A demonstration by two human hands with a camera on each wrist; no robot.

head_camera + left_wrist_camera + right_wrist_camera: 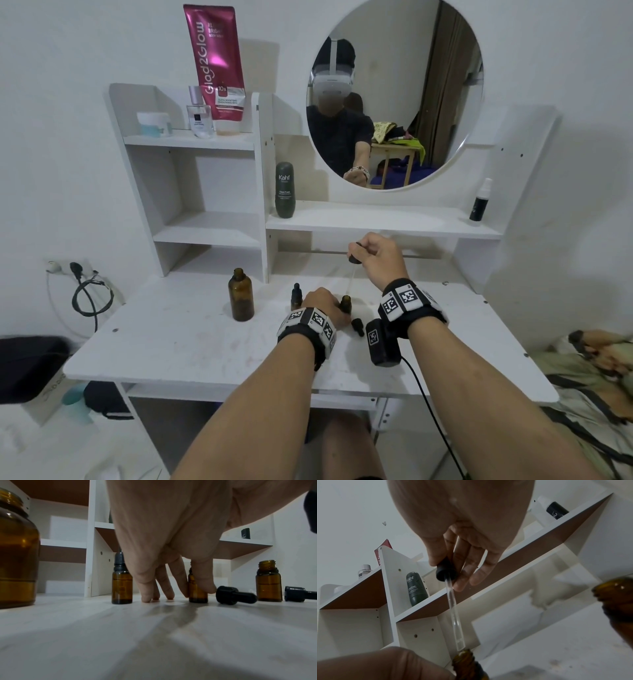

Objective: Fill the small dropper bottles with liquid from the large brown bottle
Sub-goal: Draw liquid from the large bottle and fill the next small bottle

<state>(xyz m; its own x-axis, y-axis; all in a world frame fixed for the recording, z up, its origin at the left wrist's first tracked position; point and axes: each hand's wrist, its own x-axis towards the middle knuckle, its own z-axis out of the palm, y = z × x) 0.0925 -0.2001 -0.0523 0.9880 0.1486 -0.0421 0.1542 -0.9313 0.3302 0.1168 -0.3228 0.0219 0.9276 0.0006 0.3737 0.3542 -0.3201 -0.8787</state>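
Note:
The large brown bottle [240, 296] stands uncapped on the white desk [171, 335], liquid in its lower part [17, 588]. My left hand [323, 308] pinches a small open amber bottle [346, 304] upright on the desk between thumb and forefinger [184, 582]. Above it my right hand [373, 251] grips a dropper by its black bulb [446, 570]. Its glass pipette [455, 615] points down, tip at the bottle's mouth [464, 657]. A capped small bottle [122, 585] stands to the left. Another open small bottle [269, 584] stands to the right.
Two loose black dropper caps [235, 597] [298, 594] lie on the desk beside the small bottles. A white shelf unit [205, 144] and round mirror [394, 96] rise behind, with a green Kahf bottle [285, 190] and black spray bottle [479, 202] on the shelf.

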